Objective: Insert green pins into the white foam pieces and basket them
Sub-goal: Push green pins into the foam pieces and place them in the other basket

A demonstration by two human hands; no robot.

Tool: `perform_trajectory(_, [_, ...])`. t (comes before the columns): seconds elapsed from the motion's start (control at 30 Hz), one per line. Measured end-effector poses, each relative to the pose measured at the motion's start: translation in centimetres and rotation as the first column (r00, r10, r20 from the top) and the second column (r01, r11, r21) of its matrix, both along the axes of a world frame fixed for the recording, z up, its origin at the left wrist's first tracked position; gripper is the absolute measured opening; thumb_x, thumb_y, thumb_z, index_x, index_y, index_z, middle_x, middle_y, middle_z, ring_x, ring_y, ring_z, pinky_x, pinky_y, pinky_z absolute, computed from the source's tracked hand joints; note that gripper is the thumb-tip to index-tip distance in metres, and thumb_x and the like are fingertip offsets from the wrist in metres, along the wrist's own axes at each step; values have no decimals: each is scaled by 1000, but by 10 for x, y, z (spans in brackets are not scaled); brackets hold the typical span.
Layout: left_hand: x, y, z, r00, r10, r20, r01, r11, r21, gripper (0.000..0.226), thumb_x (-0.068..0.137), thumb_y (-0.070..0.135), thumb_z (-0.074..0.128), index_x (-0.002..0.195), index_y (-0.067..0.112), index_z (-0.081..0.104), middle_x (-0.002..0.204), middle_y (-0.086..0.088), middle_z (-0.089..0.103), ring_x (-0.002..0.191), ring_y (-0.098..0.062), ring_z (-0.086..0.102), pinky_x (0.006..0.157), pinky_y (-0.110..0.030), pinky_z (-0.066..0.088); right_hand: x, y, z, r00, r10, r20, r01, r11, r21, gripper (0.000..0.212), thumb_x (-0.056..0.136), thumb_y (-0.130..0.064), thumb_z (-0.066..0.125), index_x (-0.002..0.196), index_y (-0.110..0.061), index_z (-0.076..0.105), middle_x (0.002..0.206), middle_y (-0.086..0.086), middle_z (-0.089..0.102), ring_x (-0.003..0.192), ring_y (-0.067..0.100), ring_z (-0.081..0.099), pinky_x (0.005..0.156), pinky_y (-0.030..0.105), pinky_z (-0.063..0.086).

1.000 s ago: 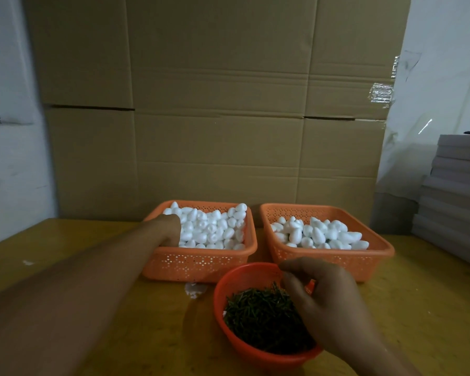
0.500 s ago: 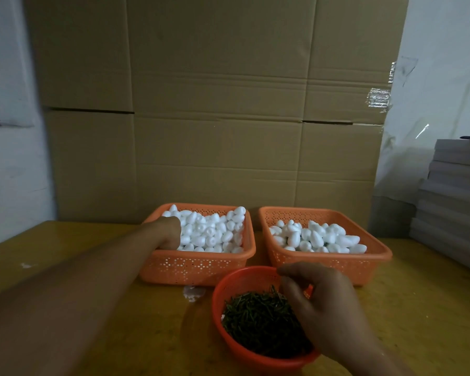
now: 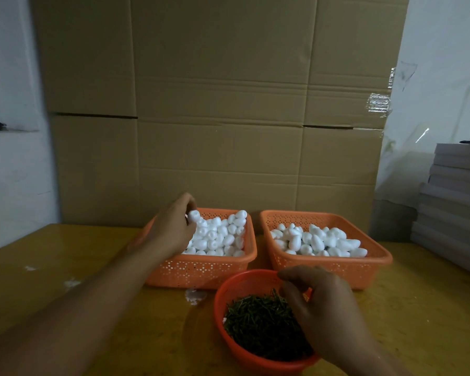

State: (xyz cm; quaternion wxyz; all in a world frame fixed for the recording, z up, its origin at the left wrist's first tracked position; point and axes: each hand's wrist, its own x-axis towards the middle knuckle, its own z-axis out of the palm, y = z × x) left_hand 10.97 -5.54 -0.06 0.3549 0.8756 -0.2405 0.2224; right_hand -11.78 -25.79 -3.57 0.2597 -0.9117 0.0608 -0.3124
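A: In the head view, where is the foam piece held in relation to the hands?

B: One white foam piece (image 3: 193,215) is seen pinched at the fingertips of the left hand (image 3: 171,229), raised just above the heap in the left basket (image 3: 201,270). The right hand (image 3: 320,313) is curled over the far right rim of the red bowl (image 3: 255,356), its fingertips down among the green pins (image 3: 258,318). Whether a pin is already gripped cannot be told; the fingertips are hidden by the hand's own back.

A: And the relation on which the coming move turns?

B: The foam piece lies up and to the left of the right hand, well apart from it, with the near wall of the left basket between. It is judged that the two hands must be brought together over the surface (image 3: 65,294) before a pin can be pushed in. The piece's long axis cannot be made out; only a rounded end is shown.

A: Where would a finished piece be put?

B: Probably the right basket (image 3: 337,270), nearer the right hand; pieces are already heaped there, but pins in them are too small to be confirmed.

A: Anything cut off?

B: The bowl's near rim is partly covered by the right wrist, and single pins are lost in the dark mass.
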Motion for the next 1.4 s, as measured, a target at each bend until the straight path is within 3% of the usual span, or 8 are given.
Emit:
perform_trajectory(0.1, [-27, -4, -3, 994, -86, 72, 93, 991, -100, 29, 89, 7, 64, 93, 31, 50, 88, 14, 63, 75, -7, 62, 64, -30, 52, 0, 0, 0, 1000, 4, -2, -4, 1000, -2, 24, 89, -24, 70, 108, -38, 74, 93, -18, 66, 84, -3, 61, 75, 16, 50])
perform_trajectory(0.23, [-56, -7, -7, 983, -165, 82, 178, 967, -185, 32, 87, 3, 68, 92, 30, 52, 90, 12, 64, 78, -13, 64, 69, -40, 56, -1, 0, 1, 1000, 10, -5, -10, 1000, 2, 24, 88, -25, 72, 109, -38, 73, 93, -19, 65, 85, -5, 61, 72, 9, 46])
perform_trajectory(0.37, [-85, -9, -12, 954, -270, 132, 294, 927, -231, 39, 86, -2, 70, 87, 33, 52, 92, 15, 63, 86, -5, 64, 67, -15, 51, -2, -1, 3, 1000, 20, 5, -20, 1000, -9, 25, 89, -24, 72, 109, -38, 74, 96, -20, 59, 89, -4, 58, 78, 9, 44])
perform_trajectory(0.57, [-117, -10, -21, 896, -423, 137, 443, 875, -193, 26, 91, 3, 67, 97, 26, 56, 99, 17, 63, 96, -9, 65, 81, -28, 55, -4, 2, 6, 999, 51, 0, -50, 996, -73, 27, 89, -15, 72, 105, -35, 77, 89, -37, 51, 102, -1, 50, 77, 7, 37])
perform_trajectory(0.7, [-129, -8, -24, 864, -494, 96, 503, 851, -150, 37, 94, 10, 66, 115, 39, 55, 112, 20, 64, 110, -4, 62, 89, -32, 56, -4, 2, 9, 998, 57, -33, -60, 994, -87, 28, 86, -17, 76, 105, -38, 76, 86, -39, 53, 102, -6, 45, 76, 6, 36])
perform_trajectory(0.93, [-139, -10, -29, 808, -587, 54, 585, 789, -185, 35, 92, 3, 65, 110, 32, 69, 108, 16, 66, 111, -6, 63, 92, -24, 53, 4, 8, 8, 954, 30, -297, -92, 976, -196, 9, 90, -36, 67, 96, -38, 74, 90, -17, 63, 94, 6, 55, 81, 30, 55])
perform_trajectory(1.1, [-140, -13, -36, 778, -624, -76, 590, 767, -254, 30, 94, 11, 67, 105, 38, 61, 112, 15, 69, 109, -4, 66, 92, -35, 58, 17, 17, 6, 832, -59, -552, -155, 930, -333, 29, 86, -56, 63, 95, -28, 62, 92, -9, 63, 92, 13, 59, 81, 35, 56])
perform_trajectory(1.4, [-137, -16, -39, 755, -649, -99, 575, 727, -376, 23, 91, 28, 67, 107, 39, 54, 112, 10, 66, 108, -12, 66, 86, -44, 59, 26, 22, 2, 791, -63, -608, -194, 918, -347, 17, 87, -32, 65, 97, -21, 72, 94, -2, 70, 87, 18, 67, 78, 38, 60])
